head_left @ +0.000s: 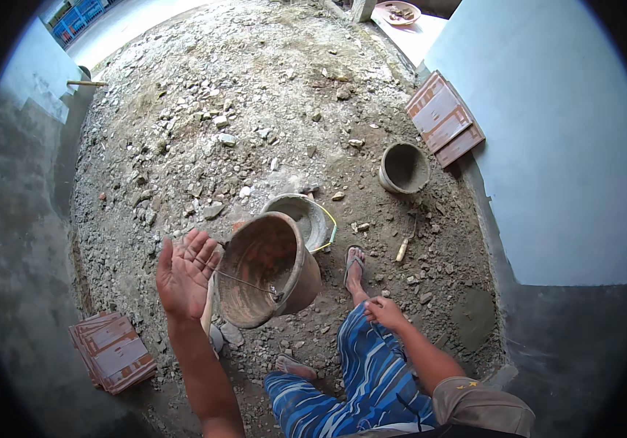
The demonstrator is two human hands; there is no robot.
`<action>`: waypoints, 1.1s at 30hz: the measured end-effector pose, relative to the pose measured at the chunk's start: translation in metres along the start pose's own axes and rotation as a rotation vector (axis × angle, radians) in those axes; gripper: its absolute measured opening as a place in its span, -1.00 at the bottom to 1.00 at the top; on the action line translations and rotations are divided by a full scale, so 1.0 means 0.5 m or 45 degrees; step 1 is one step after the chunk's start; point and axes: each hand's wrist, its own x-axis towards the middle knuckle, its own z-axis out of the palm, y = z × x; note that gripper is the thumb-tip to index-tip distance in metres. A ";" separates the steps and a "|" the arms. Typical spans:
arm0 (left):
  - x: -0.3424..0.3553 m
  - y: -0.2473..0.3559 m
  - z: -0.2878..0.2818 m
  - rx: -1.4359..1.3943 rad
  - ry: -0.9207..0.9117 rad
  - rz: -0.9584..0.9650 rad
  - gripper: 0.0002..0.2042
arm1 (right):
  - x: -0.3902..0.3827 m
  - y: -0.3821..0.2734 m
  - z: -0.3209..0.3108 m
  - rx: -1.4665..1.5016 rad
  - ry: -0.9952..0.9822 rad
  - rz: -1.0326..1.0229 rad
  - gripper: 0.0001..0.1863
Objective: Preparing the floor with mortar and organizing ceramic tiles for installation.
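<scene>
Brown and tilted, a worn bucket (273, 269) is seen on the near side of the pale bucket (305, 214), its long axis pointed mouth-first toward the nearer of 2 hands, the left hand (191, 276), opened flat, while the right hand (386, 312) is curled narrow, any hold impossible to tell.

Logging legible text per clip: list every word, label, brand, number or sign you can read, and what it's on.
No text can be read.
Brown bucket, left tiles, right tiles: no legible lettering.
Sleeve: small yellow marks, no readable letters.
Blue fence: too small and blurred to tell.
</scene>
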 end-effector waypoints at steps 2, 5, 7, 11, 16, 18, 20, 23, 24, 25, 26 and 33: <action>0.078 0.064 0.035 -0.006 -0.094 0.137 -0.36 | 0.125 -0.033 -0.119 0.170 0.077 0.098 -0.53; 0.209 0.079 -0.001 0.177 -0.045 0.607 -0.28 | 0.363 -0.111 -0.292 0.395 0.182 0.283 -0.46; 0.300 0.029 -0.086 0.306 -0.123 0.772 -0.32 | 0.512 -0.153 -0.393 0.486 0.319 0.402 -0.25; 0.407 -0.252 -0.327 0.974 1.181 0.637 -0.56 | 0.795 -0.212 -0.566 0.974 0.552 0.219 -0.12; 0.194 -0.622 -0.501 1.297 0.904 -0.480 -0.61 | 1.007 -0.168 -0.675 1.478 0.689 0.418 -0.25; 0.051 -0.688 -0.503 1.632 0.776 -1.062 -0.52 | 1.034 -0.151 -0.671 1.491 0.857 0.448 -0.46; -0.082 -0.711 -0.475 1.757 0.761 -1.242 -0.39 | 1.042 -0.168 -0.656 1.418 1.053 0.338 -0.60; -0.245 -0.705 -0.414 1.692 0.873 -1.596 -0.19 | 1.026 -0.279 -0.633 1.322 0.842 0.386 -0.70; -0.292 -0.709 -0.390 1.506 0.983 -1.803 -0.12 | 1.015 -0.336 -0.620 1.242 0.826 0.373 -0.74; -0.335 -0.702 -0.377 1.391 0.999 -1.930 -0.05 | 1.002 -0.397 -0.595 1.203 0.776 0.353 -0.79; -0.375 -0.703 -0.365 1.320 1.219 -1.747 -0.03 | 0.987 -0.464 -0.561 1.141 0.715 0.319 -0.82; -0.630 -0.657 -0.432 0.562 1.557 -1.353 -0.12 | 0.752 -0.813 -0.152 0.119 -0.233 -0.514 -0.50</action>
